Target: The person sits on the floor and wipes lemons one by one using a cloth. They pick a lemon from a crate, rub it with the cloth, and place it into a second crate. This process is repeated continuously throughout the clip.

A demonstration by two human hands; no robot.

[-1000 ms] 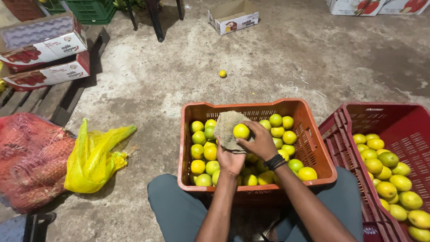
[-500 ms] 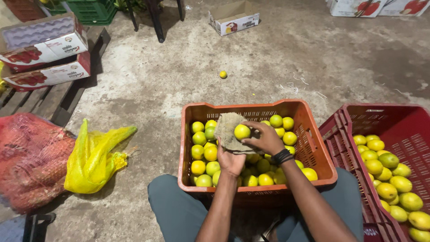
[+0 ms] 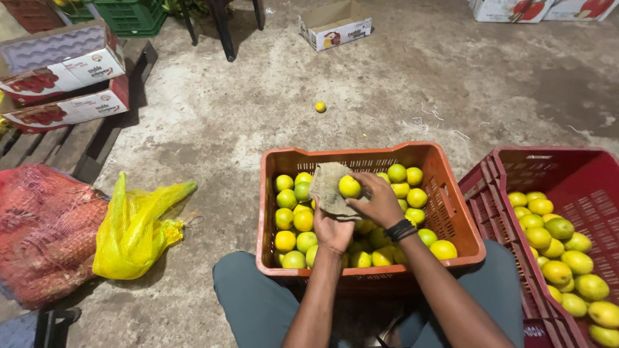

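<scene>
My left hand holds a grey-brown cloth over an orange crate full of yellow and green citrus fruits. My right hand, with a black band at the wrist, grips one yellow fruit and presses it against the cloth. Both hands hover above the fruit pile in the crate, which rests between my knees.
A dark red crate with more citrus stands to the right. A yellow mesh bag and a red mesh sack lie on the left. One loose fruit sits on the concrete floor. Cardboard boxes rest on a wooden pallet at far left.
My hands have shifted slightly while the right hand turns the yellow fruit against the cloth. Nothing else has moved.
</scene>
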